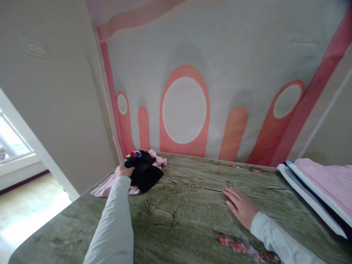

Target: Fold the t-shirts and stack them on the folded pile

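Black cloth [147,178] lay crumpled against pink cloth [103,187], lower left in the head view. I saw the left hand [123,171] pinching its edge, the right hand [242,207] spread on the table [170,234]. I judged it light, limp, best gripped at two corners.

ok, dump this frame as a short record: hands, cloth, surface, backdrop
left_hand: left hand on the black cloth garment with a multicoloured patch; grip partly hidden
loose_cloth: light pink cloth shows from under the black garment, both rumpled
right_hand: right hand open, palm down at the tabletop; contact unclear
stack: flat pile of pink, white and dark folded fabric, right edge of view
surface: grey-brown wood-patterned tabletop with pink flower prints
backdrop: pale wall covering with pink arch shapes
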A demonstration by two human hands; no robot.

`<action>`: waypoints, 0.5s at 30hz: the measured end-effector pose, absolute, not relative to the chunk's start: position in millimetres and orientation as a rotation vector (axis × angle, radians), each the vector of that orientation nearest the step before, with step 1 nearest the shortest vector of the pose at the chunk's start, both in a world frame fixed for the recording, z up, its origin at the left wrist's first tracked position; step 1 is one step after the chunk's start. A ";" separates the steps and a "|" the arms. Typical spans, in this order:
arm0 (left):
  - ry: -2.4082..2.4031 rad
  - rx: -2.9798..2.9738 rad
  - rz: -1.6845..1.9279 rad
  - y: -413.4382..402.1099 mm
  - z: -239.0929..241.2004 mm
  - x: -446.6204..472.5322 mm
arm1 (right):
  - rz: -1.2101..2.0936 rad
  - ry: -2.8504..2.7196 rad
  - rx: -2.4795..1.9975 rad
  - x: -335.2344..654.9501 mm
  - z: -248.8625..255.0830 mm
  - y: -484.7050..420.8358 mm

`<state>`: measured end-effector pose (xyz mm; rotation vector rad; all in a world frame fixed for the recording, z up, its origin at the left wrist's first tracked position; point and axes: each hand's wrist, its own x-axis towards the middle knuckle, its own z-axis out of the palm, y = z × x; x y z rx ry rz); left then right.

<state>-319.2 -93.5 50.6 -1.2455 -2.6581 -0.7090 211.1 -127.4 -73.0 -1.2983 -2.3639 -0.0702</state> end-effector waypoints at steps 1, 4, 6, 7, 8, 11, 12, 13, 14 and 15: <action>-2.620 -1.213 -0.814 -93.3 56.7 -316.9 | -0.071 -2.369 -1.301 211.1 -72.6 -127.4; -2.310 -1.146 -1.223 -94.6 80.3 -302.2 | -0.072 -2.374 -1.308 211.2 -71.1 -128.1; -2.028 -1.116 -1.470 -98.0 98.0 -287.8 | -0.073 -2.368 -1.304 211.2 -70.4 -128.5; -1.919 -1.112 -1.547 -100.7 106.9 -279.6 | -0.072 -2.365 -1.300 211.2 -70.3 -128.6; -1.809 -1.114 -1.631 -103.8 115.6 -270.6 | -0.069 -2.362 -1.294 211.3 -70.5 -128.5; -1.451 -1.212 -1.951 -114.7 140.0 -238.5 | -0.059 -2.356 -1.282 211.6 -71.6 -127.6; -1.367 -1.282 -2.035 -118.2 146.6 -225.6 | -0.058 -2.355 -1.280 211.6 -72.1 -127.2; -1.326 -1.358 -2.105 -121.5 152.0 -211.4 | -0.058 -2.352 -1.280 211.4 -72.3 -127.0; -1.326 -1.460 -2.163 -124.6 155.7 -195.9 | -0.057 -2.346 -1.281 211.1 -72.4 -127.1; -1.342 -1.555 -2.199 -127.5 157.5 -179.3 | -0.055 -2.340 -1.282 210.6 -72.1 -127.4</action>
